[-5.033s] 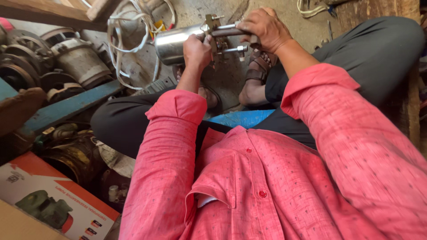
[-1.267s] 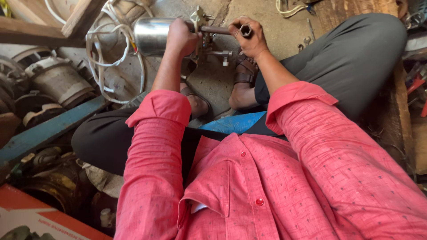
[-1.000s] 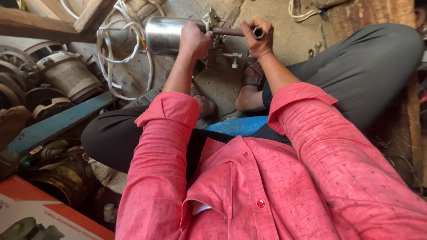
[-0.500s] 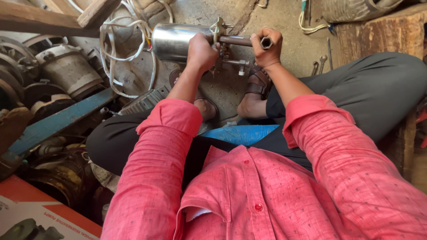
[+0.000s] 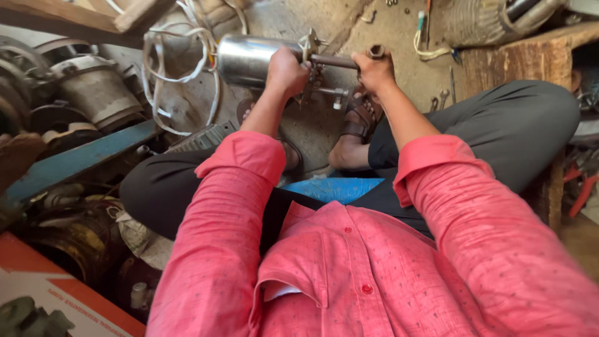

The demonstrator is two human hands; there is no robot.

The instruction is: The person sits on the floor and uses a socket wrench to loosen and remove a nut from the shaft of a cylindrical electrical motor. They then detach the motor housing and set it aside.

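Upper middle of the frame: left hand (image 5: 286,67) closed around the end of a shiny steel cylinder (image 5: 248,59), right hand (image 5: 374,68) clenched on its dark shaft (image 5: 334,61). Assembly apparently unfinished: bolts (image 5: 327,92) exposed, white wires (image 5: 181,59) loose on the floor at upper left.

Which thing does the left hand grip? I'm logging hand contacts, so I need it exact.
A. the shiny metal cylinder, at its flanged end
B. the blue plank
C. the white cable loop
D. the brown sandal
A: the left hand closes on the flanged end of the shiny metal cylinder, while the right hand holds the dark shaft sticking out of it.
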